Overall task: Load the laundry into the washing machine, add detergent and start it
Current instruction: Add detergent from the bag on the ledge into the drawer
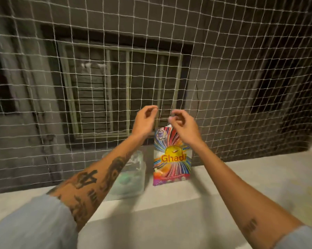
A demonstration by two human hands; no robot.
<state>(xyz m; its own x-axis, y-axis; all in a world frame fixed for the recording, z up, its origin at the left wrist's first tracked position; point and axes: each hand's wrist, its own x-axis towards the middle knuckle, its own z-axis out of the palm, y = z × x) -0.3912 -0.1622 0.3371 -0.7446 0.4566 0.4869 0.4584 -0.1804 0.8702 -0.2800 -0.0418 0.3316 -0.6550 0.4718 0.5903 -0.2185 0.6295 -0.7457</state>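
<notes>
From the head camera, both arms reach forward over a pale ledge [169, 203] that runs along a white net [97, 69]. The detergent packet [171, 157], a bright swirl of colours with "Ghadi" printed across it, stands upright on that ledge, its back against the net. The left hand [145, 121] is raised just above and to the left of the packet's top corner, fingers curled in toward the thumb; its grip looks narrow, and whether it pinches anything I cannot tell. The right hand [183, 125] sits directly over the packet's top edge, fingertips [171, 119] bunched together in a tight pinch, with a scrap of white showing just beneath them (the frame is too blurred to say whether that is the torn packet mouth or something in the grip). Beside the packet, to its left and partly hidden by the tattooed left forearm, stands a clear plastic container [131, 177] with something green inside. Light blue sleeves [34, 223] are pushed up both arms. Through the net, a dark wall with a shuttered window [115, 90].
</notes>
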